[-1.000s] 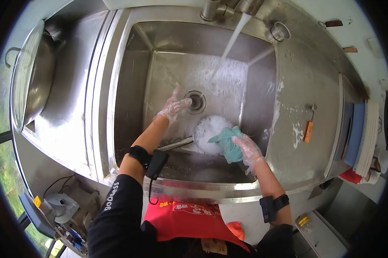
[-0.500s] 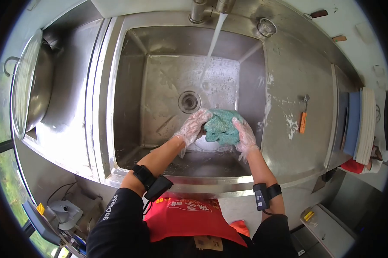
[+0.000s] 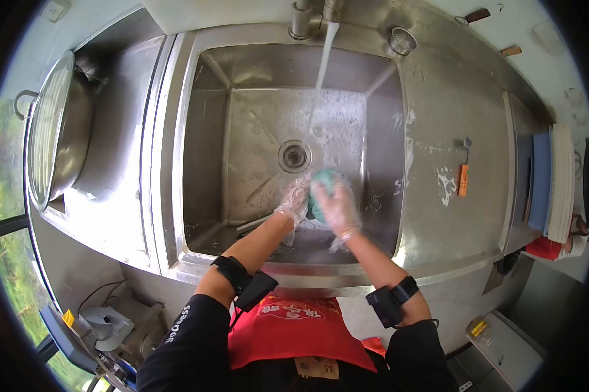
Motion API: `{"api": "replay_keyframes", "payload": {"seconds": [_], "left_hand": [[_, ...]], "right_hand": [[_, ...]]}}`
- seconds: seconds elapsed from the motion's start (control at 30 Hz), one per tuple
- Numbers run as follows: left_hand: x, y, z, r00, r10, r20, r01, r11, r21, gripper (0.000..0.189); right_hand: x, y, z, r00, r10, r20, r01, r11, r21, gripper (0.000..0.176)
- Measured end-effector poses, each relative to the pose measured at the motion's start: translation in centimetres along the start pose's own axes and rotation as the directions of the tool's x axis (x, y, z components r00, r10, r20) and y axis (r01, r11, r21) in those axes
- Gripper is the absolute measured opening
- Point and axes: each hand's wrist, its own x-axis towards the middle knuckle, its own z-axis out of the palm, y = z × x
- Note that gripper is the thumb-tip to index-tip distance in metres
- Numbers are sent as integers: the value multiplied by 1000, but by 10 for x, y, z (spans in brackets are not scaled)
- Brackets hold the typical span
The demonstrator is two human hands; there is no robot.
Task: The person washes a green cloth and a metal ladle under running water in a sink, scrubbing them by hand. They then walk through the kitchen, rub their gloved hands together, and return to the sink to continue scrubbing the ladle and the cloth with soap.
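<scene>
Both my hands wear clear plastic gloves and are low over the near part of the steel sink [image 3: 206, 150]. A green cloth [image 3: 322, 176], bunched smaller and blurred, is between them. My left hand [image 3: 295, 197] has its fingers curled in at the cloth's left side. Across the cloth's right side lies my right hand [image 3: 339, 208], smeared by motion, its fingers bent over it. Something white shows just beneath the cloth, mostly hidden. A narrow, pale, straight-edged item [image 3: 254, 224] lies in the sink left of my left wrist.
Water runs from the tap [image 3: 330, 13] behind the drain [image 3: 295, 157]. An orange-handled peeler-like tool [image 3: 463, 179] lies on the right counter, with a small metal strainer [image 3: 403, 41] at the back. A large lidded pan [image 3: 72, 137] stands on the left.
My right hand has moved left over the cloth, closer to my left hand. The spread cloth is now bunched up. The view has shifted slightly.
</scene>
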Motion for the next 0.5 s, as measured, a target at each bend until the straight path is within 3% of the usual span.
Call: {"api": "replay_keyframes", "payload": {"seconds": [0.1,0.17,0.2,0.23,0.3,0.33,0.37,0.4,0.43,0.5], "left_hand": [[1,-12,2,989,150,15,-144,913,382,53],[0,-14,0,966,255,40,-217,716,663,54],[-1,-12,0,948,315,50,-225,551,804,53],[-1,-11,-1,926,374,59,-208,371,905,53],[27,-27,-14,959,275,-68,-63,442,895,58],[47,-60,-33,957,279,80,-138,194,971,55],[47,-62,-36,958,285,27,-196,584,788,50],[48,-64,-38,957,290,-26,-247,857,453,46],[43,-68,-42,955,287,78,-268,717,644,46],[20,-37,-16,980,124,-158,-75,956,285,51]], "right_hand": [[6,-11,24,922,-387,-4,376,897,-233,25],[35,36,26,995,-56,-80,48,994,-98,22],[50,41,18,998,58,-34,-63,980,-186,17],[48,44,24,1000,4,-12,-5,994,-105,16],[36,40,35,993,-116,29,115,993,40,16],[25,27,40,931,-365,-23,359,923,-137,15],[16,-3,41,916,-387,-106,385,922,-33,18],[17,7,45,933,-347,-95,341,937,-68,18],[18,24,54,949,-305,-81,297,950,-98,18],[40,64,46,984,-127,-124,115,988,-99,25]]}}
